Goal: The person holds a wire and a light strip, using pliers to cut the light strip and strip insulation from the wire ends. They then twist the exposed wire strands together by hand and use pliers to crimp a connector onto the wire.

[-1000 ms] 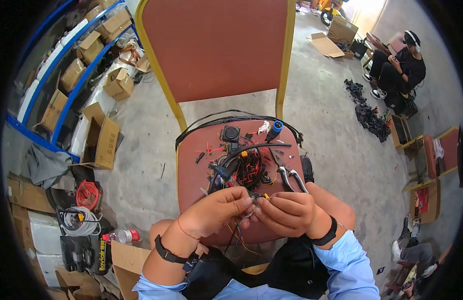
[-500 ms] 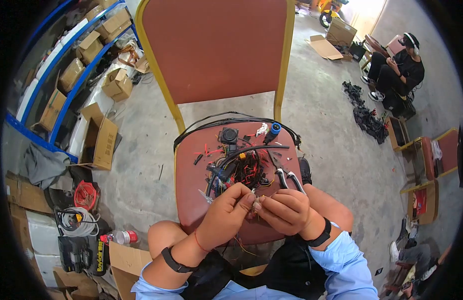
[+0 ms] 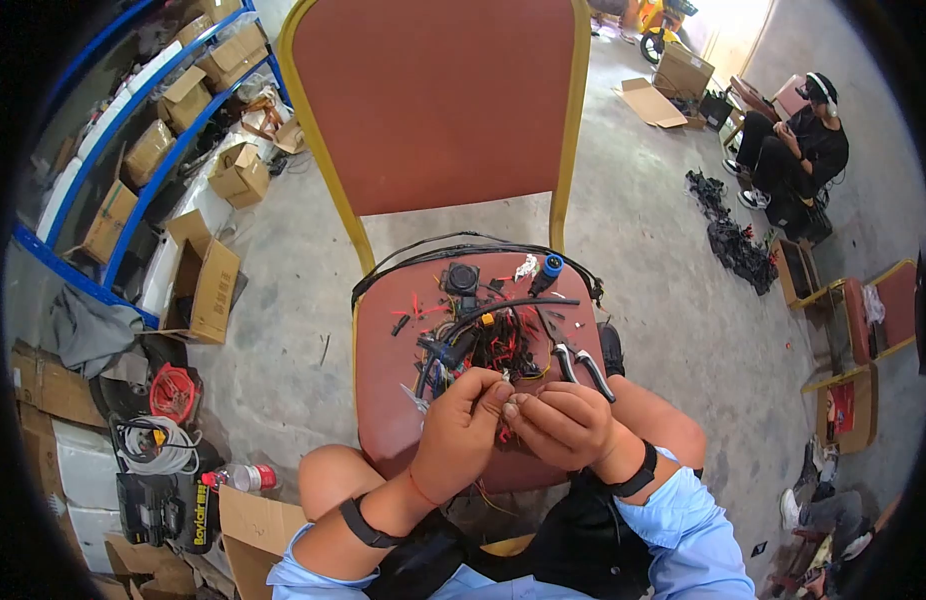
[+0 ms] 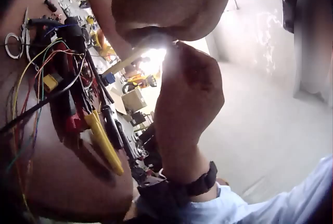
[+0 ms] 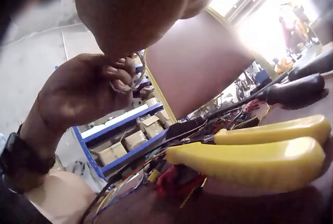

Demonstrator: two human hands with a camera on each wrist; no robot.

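Observation:
Over the front of the chair seat point(image 3: 383, 345), my left hand point(image 3: 458, 425) and right hand point(image 3: 565, 425) meet at the fingertips. Both pinch a small pale piece, mostly hidden by the fingers; a thin, clear-looking curved strip point(image 5: 141, 73) shows beside the left fingers in the right wrist view. I cannot tell what kind of thing it is. Just beyond lies a tangle of black and red wires point(image 3: 498, 345) with a yellow connector point(image 3: 487, 320). Pliers with black-and-white handles point(image 3: 580, 368) lie right of it. Below the hands is a yellow-handled tool point(image 5: 250, 164).
A black round-faced part point(image 3: 458, 277), a blue-ended connector point(image 3: 550, 268) and a black cable point(image 3: 423, 248) lie toward the seat's back. The chair's backrest point(image 3: 433, 110) rises behind. An open cardboard box point(image 3: 258, 520) stands left of my legs. Another person point(image 3: 803, 140) sits at far right.
My left hand has turned and shifted slightly right, and its wrist has straightened. My right hand has moved slightly left. The fingertips stay together, and the yellow bit seen beside them earlier is now out of sight.

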